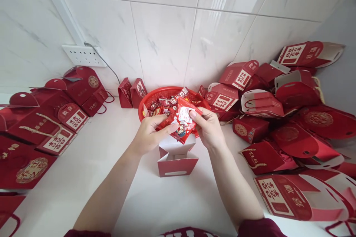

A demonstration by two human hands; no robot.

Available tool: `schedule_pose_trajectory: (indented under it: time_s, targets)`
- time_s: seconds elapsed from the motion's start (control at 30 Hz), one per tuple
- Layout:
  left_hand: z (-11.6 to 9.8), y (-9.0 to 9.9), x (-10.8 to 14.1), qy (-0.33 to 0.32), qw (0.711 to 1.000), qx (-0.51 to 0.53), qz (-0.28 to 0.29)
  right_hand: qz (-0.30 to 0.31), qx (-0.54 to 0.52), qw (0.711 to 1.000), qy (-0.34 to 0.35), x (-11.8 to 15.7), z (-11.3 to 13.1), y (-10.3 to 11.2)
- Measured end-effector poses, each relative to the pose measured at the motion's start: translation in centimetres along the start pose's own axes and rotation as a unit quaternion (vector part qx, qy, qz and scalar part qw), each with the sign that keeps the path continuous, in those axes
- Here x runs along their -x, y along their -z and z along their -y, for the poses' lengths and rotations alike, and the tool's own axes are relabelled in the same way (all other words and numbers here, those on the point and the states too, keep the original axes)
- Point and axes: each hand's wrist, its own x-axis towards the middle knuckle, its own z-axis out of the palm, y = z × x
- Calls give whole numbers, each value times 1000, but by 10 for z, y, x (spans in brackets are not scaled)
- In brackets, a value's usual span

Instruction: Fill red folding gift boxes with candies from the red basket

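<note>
Between my two hands is a red candy packet point(183, 118) with a white label and a small cartoon figure. My left hand point(151, 131) grips its lower left side, thumb on top. On its right edge, my right hand point(208, 124) pinches it, thumb over the white label. Whether other packets lie beneath it in my left hand, I cannot tell. Just below the hands stands an open red box point(178, 166) with a white inside, its top flaps apart. Behind the hands is a red plastic basket point(158, 92) filled with wrapped candies point(167, 102).
Red gift boxes point(75, 118) with cord handles line the left side. Many more boxes point(267, 129), some open, are heaped on the right. Two small red boxes point(132, 92) stand by the tiled wall, below a power strip point(83, 55) with a cable.
</note>
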Motion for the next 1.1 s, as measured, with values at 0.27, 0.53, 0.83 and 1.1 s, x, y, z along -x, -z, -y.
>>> schedule_pose_trajectory:
  time_s: [0.27,0.53,0.83,1.1]
  targets:
    - [4,2,2,-29,994,-1,-108,170,7,985,-30,7,5,-7]
    - [6,4,0,1,995,27,-97,203,78,975,-54,12,5,-5]
    - [1,-3,10,-62,990,-67,-107,179,164,970,-19,22,15,-3]
    - [-3,12,20,-136,979,-142,53,126,292,943,96,37,42,12]
